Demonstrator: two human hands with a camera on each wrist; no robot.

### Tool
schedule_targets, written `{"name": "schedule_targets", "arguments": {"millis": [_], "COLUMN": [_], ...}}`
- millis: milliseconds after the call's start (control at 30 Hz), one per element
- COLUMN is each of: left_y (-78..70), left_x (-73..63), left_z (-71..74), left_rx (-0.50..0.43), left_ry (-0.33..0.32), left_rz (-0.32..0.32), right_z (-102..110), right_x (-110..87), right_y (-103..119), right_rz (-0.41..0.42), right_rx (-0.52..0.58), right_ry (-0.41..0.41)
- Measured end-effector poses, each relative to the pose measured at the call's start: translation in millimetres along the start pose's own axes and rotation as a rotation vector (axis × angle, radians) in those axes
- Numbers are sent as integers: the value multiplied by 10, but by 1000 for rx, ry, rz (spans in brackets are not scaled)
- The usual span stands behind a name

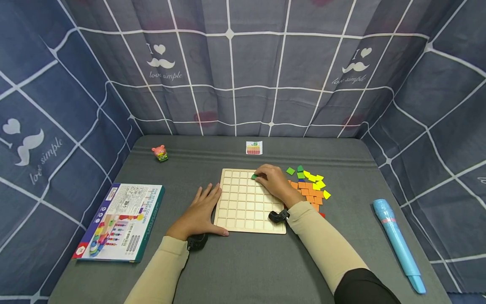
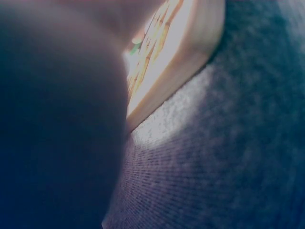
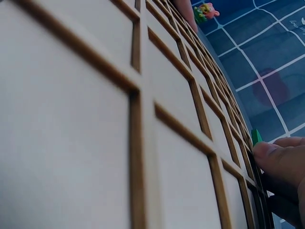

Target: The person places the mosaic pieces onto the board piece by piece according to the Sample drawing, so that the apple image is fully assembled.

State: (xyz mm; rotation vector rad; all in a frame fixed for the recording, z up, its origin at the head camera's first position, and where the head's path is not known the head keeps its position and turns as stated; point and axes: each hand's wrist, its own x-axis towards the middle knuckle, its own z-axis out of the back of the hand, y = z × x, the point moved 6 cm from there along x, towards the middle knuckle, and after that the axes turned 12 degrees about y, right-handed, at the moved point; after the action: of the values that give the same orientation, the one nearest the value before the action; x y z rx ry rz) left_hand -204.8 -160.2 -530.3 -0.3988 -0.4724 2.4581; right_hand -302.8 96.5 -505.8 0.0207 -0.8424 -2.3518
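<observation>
A pale wooden grid board (image 1: pixel 239 211) with square recesses lies flat in the middle of the table. My right hand (image 1: pixel 276 183) is over its far side, pinching a small dark green tile (image 1: pixel 254 176) between thumb and finger. In the right wrist view the green tile (image 3: pixel 256 136) stands tilted at the board's far rim. Along the left edge rests my left hand (image 1: pixel 199 213), its fingers extended and its thumb by the near left corner. The left wrist view is mostly blocked by a dark blur, with the board's edge (image 2: pixel 167 67) beside it.
Loose orange tiles (image 1: pixel 310 192), yellow tiles (image 1: pixel 320 184) and green tiles (image 1: pixel 290 171) lie right of the board, partly behind my right arm. A small picture card (image 1: pixel 254 147) and a pig figurine (image 1: pixel 161 153) are at the back. A box (image 1: pixel 148 228) lies left, a blue tube (image 1: pixel 398 245) right.
</observation>
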Motion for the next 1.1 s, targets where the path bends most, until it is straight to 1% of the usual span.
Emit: {"name": "schedule_targets", "arguments": {"millis": [100,300,467,800,967,1100], "left_y": [-7,-11,-16,-13,-14,-7], "left_x": [0,2,1,5,8,7], "left_z": [6,8,15,27,23,15], "left_rx": [-7,-14,-16,-6,-3,-4], "left_ry": [4,7,7,14,18,20], "left_rz": [1,-1,-6,7,5,6], "right_z": [-24,-41,-49,-45,-48,-50], "right_x": [33,82,111,143,105,61], "right_y": [0,29,29,-14,-23,-26], "right_rz": [-9,-29,-68,-160,-169,-149], "right_rx": [4,-21,-19,56,70,65], "right_ry": [-1,-3,5,12,4,-8]}}
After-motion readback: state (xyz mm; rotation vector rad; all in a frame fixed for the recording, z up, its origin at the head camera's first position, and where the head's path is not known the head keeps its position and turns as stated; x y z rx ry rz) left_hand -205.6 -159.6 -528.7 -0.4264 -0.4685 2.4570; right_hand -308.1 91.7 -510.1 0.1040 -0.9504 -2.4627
